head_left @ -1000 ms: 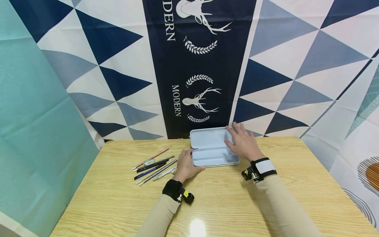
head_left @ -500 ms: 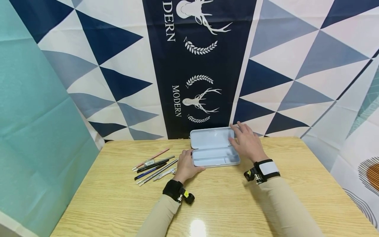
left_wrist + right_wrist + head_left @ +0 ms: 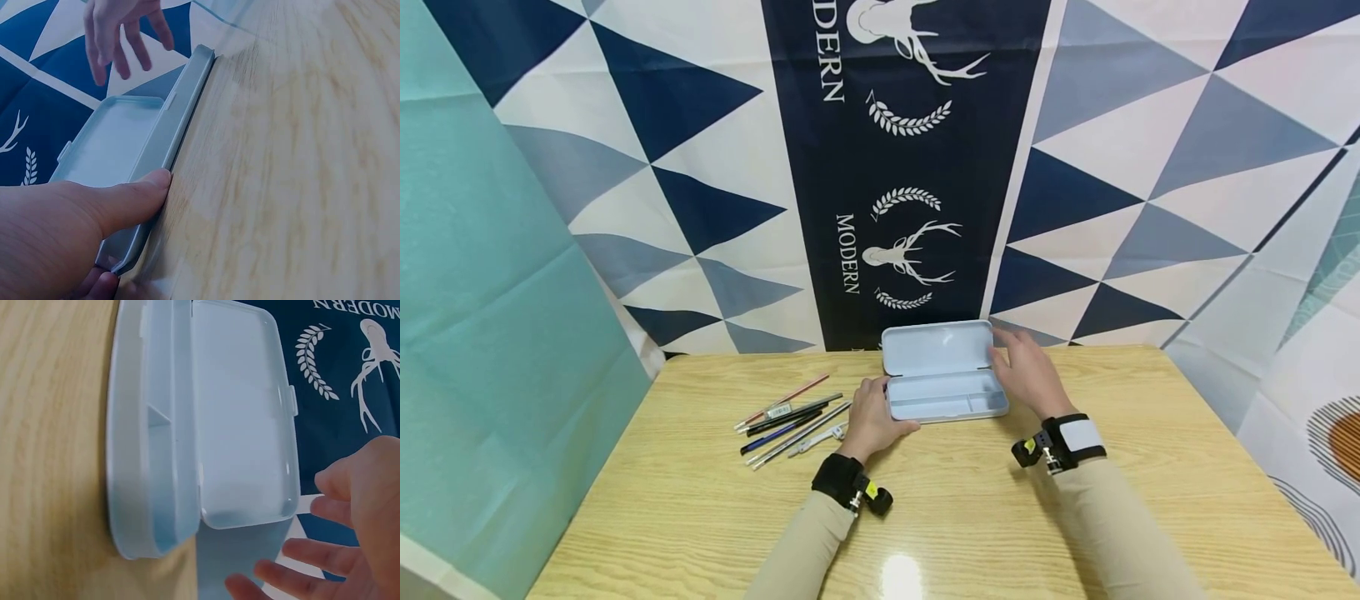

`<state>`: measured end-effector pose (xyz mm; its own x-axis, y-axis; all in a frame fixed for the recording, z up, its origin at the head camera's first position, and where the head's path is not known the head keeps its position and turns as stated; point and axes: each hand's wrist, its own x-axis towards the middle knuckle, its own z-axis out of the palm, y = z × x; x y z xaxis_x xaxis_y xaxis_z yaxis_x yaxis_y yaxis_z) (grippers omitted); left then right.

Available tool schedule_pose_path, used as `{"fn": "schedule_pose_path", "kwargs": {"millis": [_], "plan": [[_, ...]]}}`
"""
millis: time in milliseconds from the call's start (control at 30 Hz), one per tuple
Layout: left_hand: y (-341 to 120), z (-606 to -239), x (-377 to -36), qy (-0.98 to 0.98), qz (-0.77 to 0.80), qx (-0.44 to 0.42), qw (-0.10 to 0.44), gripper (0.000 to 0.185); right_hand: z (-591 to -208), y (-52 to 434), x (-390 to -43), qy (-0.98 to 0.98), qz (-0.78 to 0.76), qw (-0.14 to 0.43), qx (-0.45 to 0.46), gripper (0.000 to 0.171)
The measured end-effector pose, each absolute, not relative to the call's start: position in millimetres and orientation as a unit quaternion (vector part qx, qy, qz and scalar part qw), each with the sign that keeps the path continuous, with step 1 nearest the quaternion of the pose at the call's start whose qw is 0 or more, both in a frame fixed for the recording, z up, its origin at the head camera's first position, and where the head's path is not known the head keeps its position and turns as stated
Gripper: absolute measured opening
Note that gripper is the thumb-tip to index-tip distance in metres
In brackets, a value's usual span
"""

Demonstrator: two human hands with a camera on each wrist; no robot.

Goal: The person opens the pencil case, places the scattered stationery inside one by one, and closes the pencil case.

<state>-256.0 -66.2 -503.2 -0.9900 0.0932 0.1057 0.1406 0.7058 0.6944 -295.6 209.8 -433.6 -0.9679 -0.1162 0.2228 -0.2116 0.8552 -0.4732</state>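
The pale blue plastic pencil case (image 3: 942,372) lies open on the wooden tabletop (image 3: 970,508). The left hand (image 3: 871,421) grips its left end, thumb along the front wall. The right hand (image 3: 1026,372) hovers beside the lid, fingers (image 3: 294,575) spread apart. The case looks light, stiff and smooth; best held by the base walls.

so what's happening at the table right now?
A person has a pale blue pencil case open on the wooden table, lid up. The left hand grips its left end; the right hand hovers open beside the right end, not touching. The tray looks empty. Pens and pencils lie loose to the left.
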Motion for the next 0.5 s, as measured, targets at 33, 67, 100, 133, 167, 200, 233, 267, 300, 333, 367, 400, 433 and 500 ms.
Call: {"fn": "schedule_pose_path", "kwargs": {"millis": [33, 67, 100, 133, 167, 200, 233, 267, 300, 333, 367, 400, 433, 500], "plan": [[-66, -503, -256, -0.923, -0.378, -0.064, 0.032, 0.097, -435, 210, -295, -0.959, 0.257, 0.088, 0.082, 0.053], [-67, -503, -256, -0.923, -0.378, -0.064, 0.032, 0.097, -437, 210, -295, -0.959, 0.258, 0.084, 0.081, 0.052], [-67, -503, -256, -0.923, -0.378, -0.064, 0.033, 0.097, -438, 210, -295, -0.959, 0.259, 0.083, 0.08, 0.052], [-67, -503, -256, -0.923, -0.378, -0.064, 0.033, 0.096, -440, 210, -294, -0.959, 0.259, 0.084, 0.081, 0.051], [-67, -503, -256, -0.923, -0.378, -0.064, 0.033, 0.096, -442, 210, -294, -0.958, 0.261, 0.086, 0.08, 0.05], [-67, -503, -257, -0.923, -0.378, -0.064, 0.033, 0.096, -444, 210, -293, -0.957, 0.262, 0.089, 0.081, 0.049], [-67, -503, -257, -0.923, -0.379, -0.063, 0.033, 0.096, -446, 210, -293, -0.957, 0.265, 0.091, 0.08, 0.049], [-67, -504, -257, -0.922, -0.381, -0.062, 0.032, 0.097, -447, 210, -292, -0.956, 0.266, 0.093, 0.081, 0.048], [-67, -504, -257, -0.922, -0.382, -0.061, 0.032, 0.097, -449, 210, -291, -0.955, 0.268, 0.095, 0.081, 0.048], [-67, -504, -257, -0.922, -0.381, -0.061, 0.032, 0.096, -451, 209, -291, -0.955, 0.27, 0.096, 0.081, 0.047], [-67, -504, -258, -0.922, -0.382, -0.06, 0.032, 0.097, -453, 209, -290, -0.955, 0.271, 0.097, 0.079, 0.047], [-67, -505, -258, -0.921, -0.383, -0.06, 0.032, 0.097, -454, 209, -289, -0.955, 0.27, 0.098, 0.08, 0.047], [-67, -505, -258, -0.922, -0.382, -0.06, 0.031, 0.097, -456, 208, -289, -0.954, 0.271, 0.097, 0.078, 0.046], [-67, -505, -258, -0.923, -0.38, -0.06, 0.03, 0.097, -459, 207, -288, -0.955, 0.271, 0.096, 0.076, 0.046]]}}
